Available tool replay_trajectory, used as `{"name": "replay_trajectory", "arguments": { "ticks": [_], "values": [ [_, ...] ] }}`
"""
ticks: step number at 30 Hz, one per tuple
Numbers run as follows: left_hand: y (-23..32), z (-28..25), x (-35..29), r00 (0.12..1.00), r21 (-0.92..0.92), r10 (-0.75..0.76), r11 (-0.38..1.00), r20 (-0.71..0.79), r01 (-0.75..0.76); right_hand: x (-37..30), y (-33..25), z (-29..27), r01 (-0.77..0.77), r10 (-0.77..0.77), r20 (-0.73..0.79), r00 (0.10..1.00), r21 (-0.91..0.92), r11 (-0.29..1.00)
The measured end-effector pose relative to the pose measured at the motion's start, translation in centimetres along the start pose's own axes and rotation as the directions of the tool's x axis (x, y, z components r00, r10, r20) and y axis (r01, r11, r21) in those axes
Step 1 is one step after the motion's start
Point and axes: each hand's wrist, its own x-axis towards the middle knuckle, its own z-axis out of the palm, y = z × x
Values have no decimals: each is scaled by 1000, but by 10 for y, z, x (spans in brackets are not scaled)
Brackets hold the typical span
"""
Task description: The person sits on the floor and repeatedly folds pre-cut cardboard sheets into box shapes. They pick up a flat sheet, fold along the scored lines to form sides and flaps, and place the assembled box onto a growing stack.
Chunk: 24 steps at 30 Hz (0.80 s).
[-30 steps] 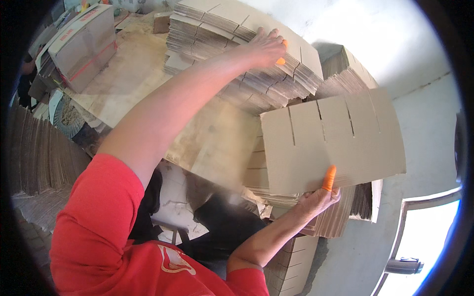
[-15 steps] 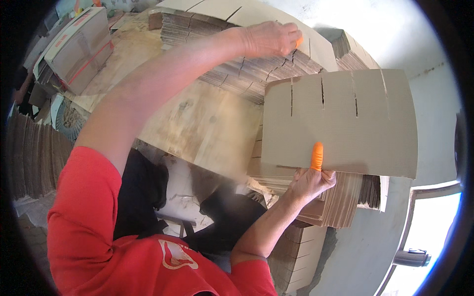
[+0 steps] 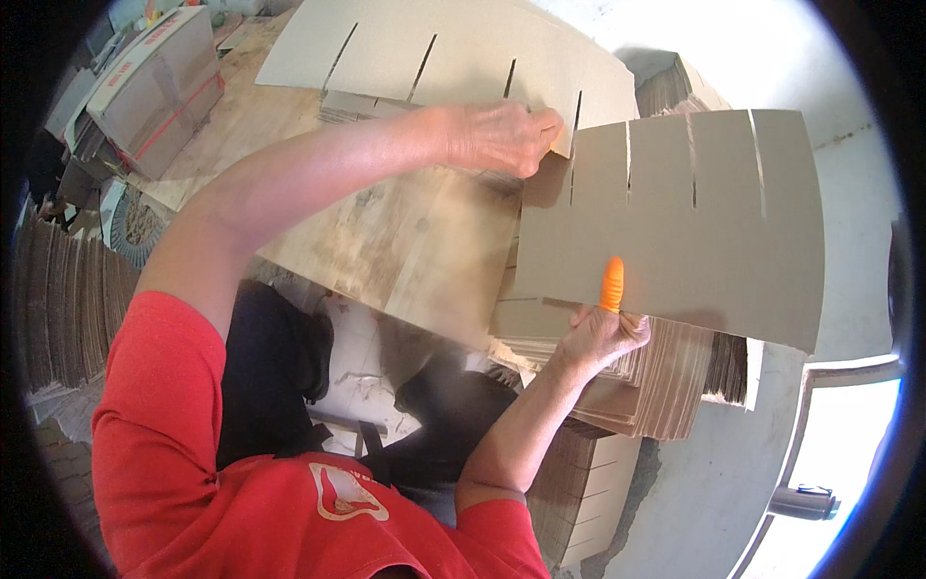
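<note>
- My left hand (image 3: 497, 135) pinches the upper left corner of a flat grey-brown slotted cardboard sheet (image 3: 675, 227), fingers curled tight over its edge.
- My right hand (image 3: 600, 336) grips the same sheet along its lower edge, thumb in an orange rubber finger cot (image 3: 612, 285) pressed flat against the face.
- The sheet hangs between both hands, lifted above the stack of cut cardboard pieces (image 3: 641, 372) just under my right hand.
- I judge the step in hand to be carrying one sheet off that stack; the next move calls for keeping both grips firm so the slotted flaps do not sag (they bend easily, I'd guess).
- Another wide slotted cardboard sheet (image 3: 434, 48) lies across the worn wooden tabletop (image 3: 386, 241) beyond my left arm.
- Bundled flat cartons tied with red strap (image 3: 159, 87) sit at far left.
- Hard to make out: my right fingers behind the sheet are hidden, and the sheet's lower right corner bends toward the rim.
</note>
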Motion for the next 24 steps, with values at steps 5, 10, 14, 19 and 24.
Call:
{"name": "replay_trajectory", "arguments": {
  "ticks": [5, 10, 14, 19, 24],
  "values": [
    [19, -13, -3, 1000, -26, 23, 999, -21, -24, 1, 13, 3, 1, 0, -6, 1000, 126, 992],
    [35, -33, -5, 996, -81, 10, 997, -93, -17, -6, 10, 10, 4, -5, 15, 1000, 61, 998],
    [54, -52, -11, 993, -82, 48, 995, -110, -58, -11, 8, 18, -30, 28, 14, 1000, 164, 986],
    [95, -81, -21, 986, -240, 71, 965, -148, -106, -12, 30, 21, -50, 48, 12, 999, 212, 976],
    [31, -56, 1, 927, -731, -365, 608, 89, 310, -19, 0, 49, -359, 459, -69, 886, 526, 771]
  ]
}}
